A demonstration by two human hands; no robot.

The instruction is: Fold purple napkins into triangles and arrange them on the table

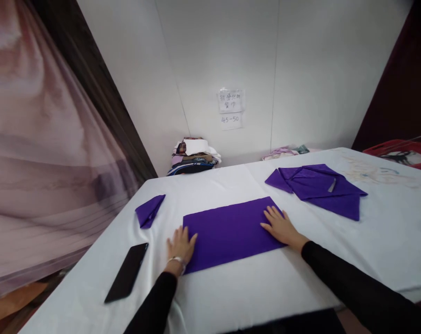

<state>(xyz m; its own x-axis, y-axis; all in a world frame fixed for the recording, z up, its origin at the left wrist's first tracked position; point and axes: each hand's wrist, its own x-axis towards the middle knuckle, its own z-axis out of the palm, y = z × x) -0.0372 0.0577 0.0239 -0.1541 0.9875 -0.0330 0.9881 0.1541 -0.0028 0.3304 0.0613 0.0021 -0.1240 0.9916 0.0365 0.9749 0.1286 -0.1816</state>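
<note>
A purple cloth napkin (231,234), shaped as a wide rectangle, lies flat on the white-covered table (245,297) in front of me. My left hand (181,246) rests on its left edge with the fingers spread, a bracelet at the wrist. On the napkin's right end lies my right hand (280,225), flat, its fingers apart. Neither hand grips anything. Farther left sits a small folded purple cloth (149,211). At the back right, more purple cloths (321,185) lie loosely overlapped, with a small pale tag on top.
A black phone (127,272) lies on the left of the table. Behind the table is a pile of folded clothes (194,157), with a handwritten sign (231,109) on the wall. Draped pinkish fabric (50,153) hangs at left; a red basket (405,153) stands at far right.
</note>
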